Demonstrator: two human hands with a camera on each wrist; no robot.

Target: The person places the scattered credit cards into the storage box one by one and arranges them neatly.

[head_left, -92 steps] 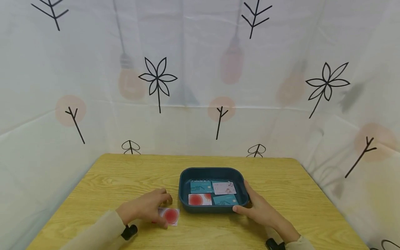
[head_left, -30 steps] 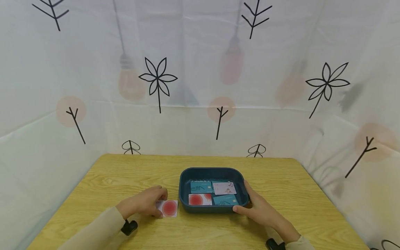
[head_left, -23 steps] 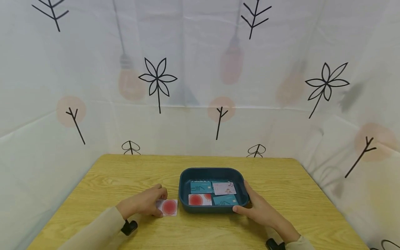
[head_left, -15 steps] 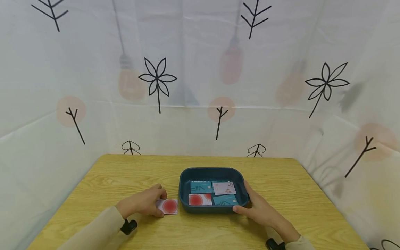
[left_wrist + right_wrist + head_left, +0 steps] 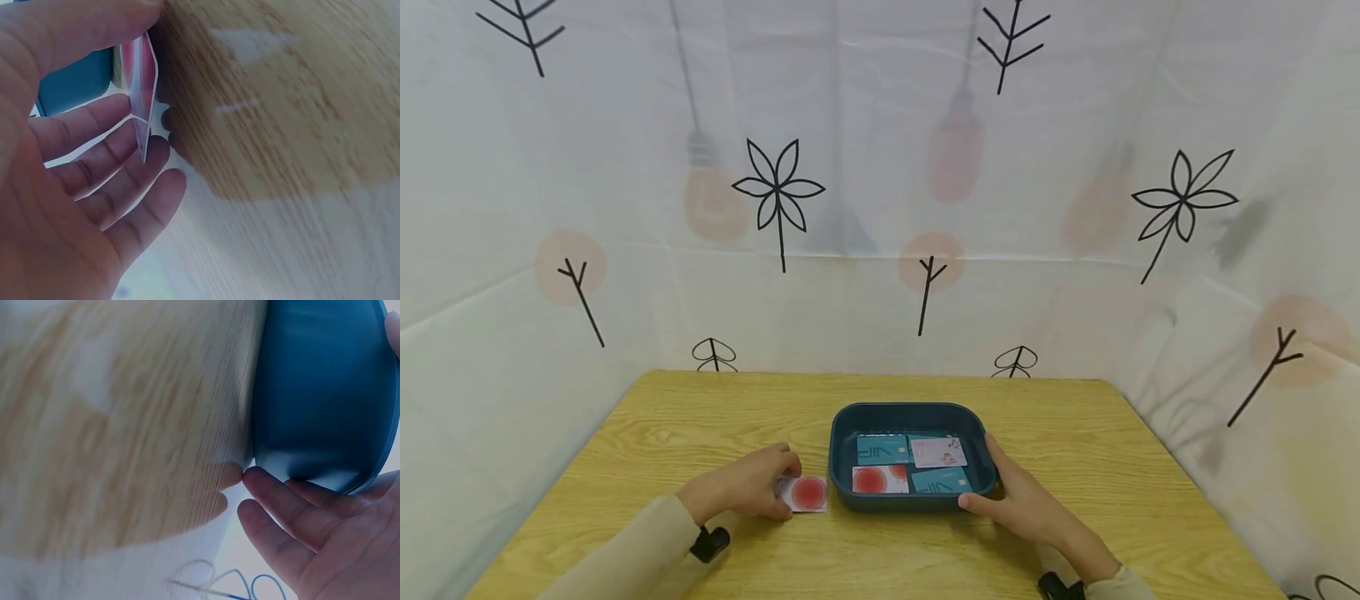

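Note:
My left hand (image 5: pixel 748 483) pinches a white card with a red circle (image 5: pixel 808 494) between thumb and fingers, just left of the tray. In the left wrist view the card (image 5: pixel 147 94) stands nearly edge-on, tilted up off the table; a second edge beside it may be another card. My right hand (image 5: pixel 1030 504) holds the right front corner of the dark blue tray (image 5: pixel 917 502), thumb at the front and fingers along the right side. Inside the tray lie teal cards (image 5: pixel 882 450), a pale flowered card (image 5: pixel 938 452) and a white card with red circles (image 5: pixel 880 479).
The wood-grain table (image 5: pixel 737 408) carries the tray near its middle. Behind it and at both sides hangs a white cloth (image 5: pixel 865 317) printed with plants and bulbs. Each wrist wears a black strap (image 5: pixel 710 546).
About three seconds ago my left hand was spread over the card on the table. It now pinches the card, which has moved slightly away from me and tilted. The right hand and tray stay put.

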